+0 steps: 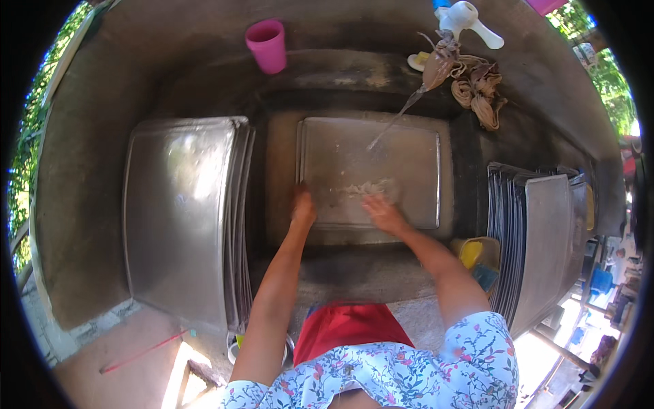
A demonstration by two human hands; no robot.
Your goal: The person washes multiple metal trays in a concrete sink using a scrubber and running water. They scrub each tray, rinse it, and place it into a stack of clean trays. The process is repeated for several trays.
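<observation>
Head view, near to far: floral sleeves and red cloth (351, 328) at the lower edge. Left hand (302, 208) gripping the near left edge of a flat metal tray (402, 163) lying in the concrete basin (204, 82); right hand (383, 211) pressed flat, fingers spread, on the tray's wet surface. Stacked trays (180, 211) left, more trays (538, 238) upright right. Beyond, white tap (466, 20) streaming water onto the tray; pink cup (267, 45) on the ledge.
</observation>
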